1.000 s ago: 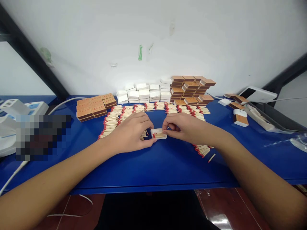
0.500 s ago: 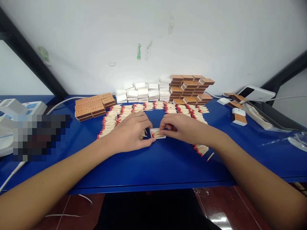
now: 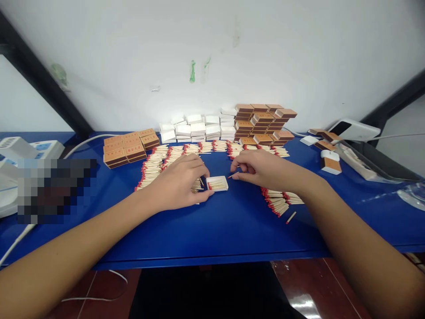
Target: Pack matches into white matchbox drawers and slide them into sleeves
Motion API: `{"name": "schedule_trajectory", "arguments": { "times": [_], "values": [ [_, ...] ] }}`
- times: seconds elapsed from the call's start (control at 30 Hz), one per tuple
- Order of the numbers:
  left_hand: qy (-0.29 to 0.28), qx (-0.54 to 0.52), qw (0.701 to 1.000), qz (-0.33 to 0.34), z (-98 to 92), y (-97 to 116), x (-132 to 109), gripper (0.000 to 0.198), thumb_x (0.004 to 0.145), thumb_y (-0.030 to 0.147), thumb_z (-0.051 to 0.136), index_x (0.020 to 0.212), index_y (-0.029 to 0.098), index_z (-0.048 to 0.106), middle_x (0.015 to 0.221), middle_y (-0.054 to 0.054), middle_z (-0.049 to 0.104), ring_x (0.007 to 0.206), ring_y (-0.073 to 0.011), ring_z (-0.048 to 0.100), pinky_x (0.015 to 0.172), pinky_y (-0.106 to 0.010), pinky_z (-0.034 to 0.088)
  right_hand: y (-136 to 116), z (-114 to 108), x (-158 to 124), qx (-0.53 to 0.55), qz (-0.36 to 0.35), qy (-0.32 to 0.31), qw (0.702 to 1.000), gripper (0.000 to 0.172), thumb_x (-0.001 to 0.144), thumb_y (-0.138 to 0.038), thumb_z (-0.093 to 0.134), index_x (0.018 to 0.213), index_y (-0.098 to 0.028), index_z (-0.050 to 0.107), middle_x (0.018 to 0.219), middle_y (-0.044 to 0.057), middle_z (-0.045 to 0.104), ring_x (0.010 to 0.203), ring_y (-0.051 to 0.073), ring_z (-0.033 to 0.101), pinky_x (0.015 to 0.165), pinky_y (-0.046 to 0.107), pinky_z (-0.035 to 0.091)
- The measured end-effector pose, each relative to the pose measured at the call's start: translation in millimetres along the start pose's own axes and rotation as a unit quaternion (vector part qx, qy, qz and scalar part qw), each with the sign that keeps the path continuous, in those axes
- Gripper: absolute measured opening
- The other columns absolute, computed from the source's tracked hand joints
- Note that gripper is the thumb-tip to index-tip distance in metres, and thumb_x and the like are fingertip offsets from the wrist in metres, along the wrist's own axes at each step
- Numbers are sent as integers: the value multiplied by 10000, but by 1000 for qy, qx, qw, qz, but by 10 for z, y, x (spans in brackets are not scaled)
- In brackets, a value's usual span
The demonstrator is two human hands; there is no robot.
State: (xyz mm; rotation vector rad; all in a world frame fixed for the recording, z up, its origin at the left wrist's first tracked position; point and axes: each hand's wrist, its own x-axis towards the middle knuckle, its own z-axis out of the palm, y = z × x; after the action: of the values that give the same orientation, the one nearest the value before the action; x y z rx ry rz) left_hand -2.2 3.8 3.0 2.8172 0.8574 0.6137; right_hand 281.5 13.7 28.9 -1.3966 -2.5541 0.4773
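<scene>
A white matchbox tray [image 3: 223,188] rests on the blue table in front of me, with several red-tipped matches [image 3: 216,183] lying in it. My left hand [image 3: 186,182] grips the tray's left end between thumb and fingers. Just right of the tray, my right hand [image 3: 257,167] pinches a single match [image 3: 234,174], its red head pointing left. Loose matches [image 3: 154,166] lie in rows beside and behind both hands, partly hidden by them. One stray match [image 3: 291,217] is near my right forearm.
Stacked white trays [image 3: 198,128] and brown matchbox sleeves [image 3: 244,125] line the wall. Closed matchboxes [image 3: 131,146] stand at back left. A power strip [image 3: 46,149] is far left. At right are a white device [image 3: 355,129] and a small white case [image 3: 330,156].
My right hand has drawn back rightward from the tray and now has a match in its fingertips. More of the tray shows. My left hand has stayed nearly still.
</scene>
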Motion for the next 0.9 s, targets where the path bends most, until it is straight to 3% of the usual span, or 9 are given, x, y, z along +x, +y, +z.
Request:
{"name": "schedule_trajectory", "arguments": {
  "times": [0.17,0.37,0.5,0.73,0.9],
  "values": [
    [-1,2,1000,0,14,-23,-7,228,988,415,747,1055,197,728,1054,-96,756,1102,-309,679,1041,-489,537,70,4,9,11,47,-54,997,192,982,-401,689,911,-229,737,857,58,707,730,202,575,652,339,375],
    [4,7,1000,3,19,-29,-9,233,983,420,754,1055,199,729,1040,-94,761,1101,-310,684,1040,-481,536,185,4,38,-31,60,-24,997,214,996,-380,669,854,-223,699,831,68,704,735,216,586,674,342,377],
    [3,1,1000,4,19,-22,-8,233,981,411,756,1048,189,733,1054,-96,757,1084,-303,688,1028,-475,540,231,-8,52,-39,54,2,998,154,993,-350,655,935,-216,702,825,57,677,736,218,571,682,336,365],
    [3,8,1000,8,13,-10,-4,229,981,409,762,1036,189,727,1060,-97,747,1098,-304,678,1040,-477,535,230,20,76,-26,24,1,999,237,1011,-395,605,857,-222,657,795,51,640,727,212,542,675,337,342],
    [-4,14,1000,3,15,-12,-6,232,976,399,774,1022,174,736,1056,-104,741,1093,-313,672,1018,-481,538,271,43,103,-30,23,0,999,194,993,-372,600,910,-214,678,765,40,626,726,209,539,678,331,356]
  ]
}}
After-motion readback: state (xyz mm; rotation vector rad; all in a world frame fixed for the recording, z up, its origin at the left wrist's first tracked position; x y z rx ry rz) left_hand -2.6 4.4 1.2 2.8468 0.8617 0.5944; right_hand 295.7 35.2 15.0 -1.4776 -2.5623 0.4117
